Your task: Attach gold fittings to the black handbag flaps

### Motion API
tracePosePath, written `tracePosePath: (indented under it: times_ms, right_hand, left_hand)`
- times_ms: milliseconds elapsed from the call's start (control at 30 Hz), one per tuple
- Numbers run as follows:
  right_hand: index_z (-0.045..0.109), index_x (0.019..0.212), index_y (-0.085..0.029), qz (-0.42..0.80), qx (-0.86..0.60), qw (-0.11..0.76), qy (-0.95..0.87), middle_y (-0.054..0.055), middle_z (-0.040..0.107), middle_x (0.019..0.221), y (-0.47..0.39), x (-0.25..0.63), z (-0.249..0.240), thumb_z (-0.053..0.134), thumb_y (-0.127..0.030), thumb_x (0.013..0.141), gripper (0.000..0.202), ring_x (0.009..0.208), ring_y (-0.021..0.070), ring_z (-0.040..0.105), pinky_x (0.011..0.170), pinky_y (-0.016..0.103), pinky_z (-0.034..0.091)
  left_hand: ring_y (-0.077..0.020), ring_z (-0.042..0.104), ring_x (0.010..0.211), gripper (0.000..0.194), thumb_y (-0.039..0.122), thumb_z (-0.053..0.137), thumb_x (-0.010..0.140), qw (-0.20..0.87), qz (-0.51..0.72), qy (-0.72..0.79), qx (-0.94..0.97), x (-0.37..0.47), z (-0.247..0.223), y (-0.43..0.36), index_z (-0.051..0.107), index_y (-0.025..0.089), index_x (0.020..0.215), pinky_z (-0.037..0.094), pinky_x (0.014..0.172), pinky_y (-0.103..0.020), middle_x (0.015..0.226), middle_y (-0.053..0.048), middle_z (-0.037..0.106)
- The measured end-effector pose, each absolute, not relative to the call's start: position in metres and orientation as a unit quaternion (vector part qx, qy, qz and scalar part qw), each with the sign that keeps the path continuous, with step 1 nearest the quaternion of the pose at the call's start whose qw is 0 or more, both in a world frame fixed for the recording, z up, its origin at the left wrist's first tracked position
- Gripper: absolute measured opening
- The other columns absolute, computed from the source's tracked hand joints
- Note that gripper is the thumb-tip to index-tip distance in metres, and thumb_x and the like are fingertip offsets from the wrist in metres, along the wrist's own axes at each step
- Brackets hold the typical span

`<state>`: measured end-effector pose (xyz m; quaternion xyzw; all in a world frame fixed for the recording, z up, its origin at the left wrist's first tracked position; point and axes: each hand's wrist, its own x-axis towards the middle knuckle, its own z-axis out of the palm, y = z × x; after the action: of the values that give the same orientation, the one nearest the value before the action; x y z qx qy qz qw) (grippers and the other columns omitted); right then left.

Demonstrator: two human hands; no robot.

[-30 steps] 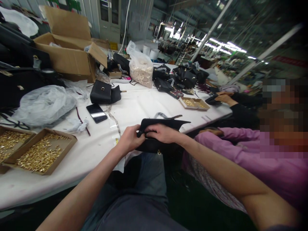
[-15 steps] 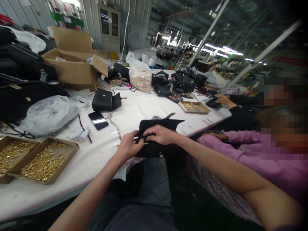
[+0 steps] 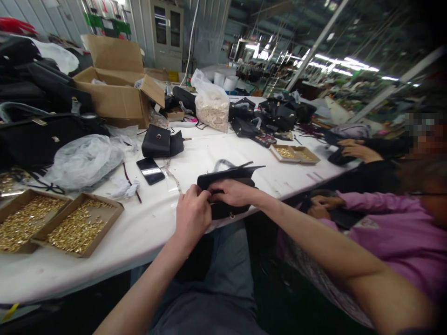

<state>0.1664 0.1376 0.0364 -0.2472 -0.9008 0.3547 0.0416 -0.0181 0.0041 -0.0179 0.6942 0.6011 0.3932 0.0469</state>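
A small black handbag (image 3: 223, 210) with a gold clasp rests at the table's front edge, its flap raised on the far side. My left hand (image 3: 194, 210) is closed on the bag's left end, fingers bent over the edge. At the bag's opening, my right hand (image 3: 233, 191) has its fingertips curled inside, close to the left fingers; what they pinch there is hidden. A clear plastic-wrapped strap (image 3: 223, 164) shows behind the flap. Farther left on the table lie a phone (image 3: 150, 170) and another black handbag (image 3: 157, 141).
Cardboard trays of small gold metal pieces (image 3: 77, 227) stand at left, by crumpled plastic (image 3: 85, 160). Behind are a carton (image 3: 111, 100), a bag of beige pieces (image 3: 212, 109) and heaped black bags (image 3: 277, 114). A co-worker in a pink top (image 3: 394, 232) sits close at right.
My left hand has turned so its back faces up, fingers curled over the bag's edge. The raised flap has tipped lower. The view has shifted left and the co-worker's hands now show.
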Motion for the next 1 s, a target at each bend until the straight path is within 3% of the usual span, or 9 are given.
tracePosePath:
  times_ms: [67, 133, 233, 367, 467, 667, 767, 1000]
  right_hand:
    - [0.082, 0.113, -0.02, 0.358, -0.249, 0.05, -0.898, 0.004, 0.083, 0.112, 0.137, 0.168, 0.034, 0.07, -0.022, 0.101, 0.017, 0.104, 0.0235, 0.075, 0.094, 0.033, 0.052]
    - [0.083, 0.114, -0.019, 0.364, -0.254, 0.053, -0.895, 0.005, 0.084, 0.114, 0.138, 0.17, 0.031, 0.072, -0.022, 0.099, 0.018, 0.107, 0.0242, 0.075, 0.097, 0.033, 0.053]
    - [0.084, 0.115, -0.02, 0.363, -0.27, 0.05, -0.89, 0.006, 0.084, 0.117, 0.138, 0.17, 0.027, 0.075, -0.025, 0.098, 0.021, 0.109, 0.0249, 0.075, 0.1, 0.034, 0.053]
    - [0.085, 0.114, -0.02, 0.395, -0.275, 0.042, -0.876, 0.006, 0.084, 0.116, 0.136, 0.169, 0.026, 0.076, -0.027, 0.096, 0.021, 0.107, 0.0251, 0.075, 0.097, 0.034, 0.054]
    - [0.084, 0.113, -0.018, 0.426, -0.267, 0.048, -0.863, 0.007, 0.084, 0.114, 0.135, 0.169, 0.028, 0.075, -0.028, 0.096, 0.022, 0.107, 0.0255, 0.074, 0.098, 0.034, 0.054]
    - [0.085, 0.109, -0.017, 0.473, -0.289, 0.02, -0.832, 0.005, 0.084, 0.107, 0.138, 0.174, 0.026, 0.079, -0.037, 0.093, 0.026, 0.096, 0.0235, 0.073, 0.088, 0.032, 0.052]
    - [0.085, 0.109, -0.017, 0.489, -0.317, 0.014, -0.813, 0.004, 0.084, 0.103, 0.142, 0.176, 0.023, 0.083, -0.041, 0.089, 0.031, 0.092, 0.0224, 0.072, 0.083, 0.031, 0.05]
    - [0.086, 0.105, -0.018, 0.474, -0.349, -0.002, -0.808, 0.002, 0.082, 0.095, 0.143, 0.176, 0.027, 0.085, -0.049, 0.087, 0.035, 0.084, 0.0198, 0.069, 0.073, 0.029, 0.045]
  left_hand:
    - [-0.0274, 0.066, 0.094, 0.02, 0.014, 0.054, 0.105, 0.05, 0.356, 0.605, 0.71, -0.016, -0.013, 0.005, 0.069, 0.025, 0.108, 0.051, 0.078, -0.041, 0.114, -0.01, 0.062]
    - [-0.0259, 0.067, 0.092, 0.02, 0.015, 0.054, 0.105, 0.064, 0.341, 0.62, 0.704, -0.018, -0.007, 0.005, 0.067, 0.025, 0.117, 0.049, 0.073, -0.039, 0.118, -0.009, 0.063]
    - [-0.026, 0.069, 0.091, 0.03, 0.018, 0.059, 0.103, 0.086, 0.319, 0.642, 0.692, -0.025, 0.001, 0.003, 0.059, 0.023, 0.133, 0.05, 0.071, -0.039, 0.12, -0.007, 0.066]
    - [-0.0276, 0.069, 0.094, 0.039, 0.015, 0.057, 0.101, 0.055, 0.263, 0.629, 0.73, -0.029, 0.011, 0.001, 0.06, 0.026, 0.138, 0.051, 0.076, -0.041, 0.119, -0.007, 0.066]
    - [-0.0292, 0.069, 0.099, 0.037, 0.01, 0.052, 0.098, 0.032, 0.232, 0.612, 0.755, -0.022, 0.018, 0.0, 0.065, 0.025, 0.13, 0.053, 0.08, -0.042, 0.118, -0.009, 0.064]
    - [-0.0288, 0.07, 0.087, 0.017, 0.015, 0.054, 0.097, 0.038, 0.184, 0.644, 0.741, -0.017, 0.027, 0.001, 0.068, 0.019, 0.106, 0.051, 0.069, -0.041, 0.115, -0.011, 0.066]
    - [-0.0268, 0.071, 0.084, 0.02, 0.02, 0.052, 0.102, 0.066, 0.182, 0.647, 0.737, -0.022, 0.027, 0.005, 0.072, 0.021, 0.098, 0.049, 0.066, -0.04, 0.114, -0.01, 0.068]
    - [-0.0268, 0.074, 0.093, 0.027, 0.021, 0.055, 0.101, 0.145, 0.201, 0.638, 0.73, -0.03, 0.025, 0.016, 0.08, 0.026, 0.105, 0.055, 0.075, -0.038, 0.117, -0.006, 0.072]
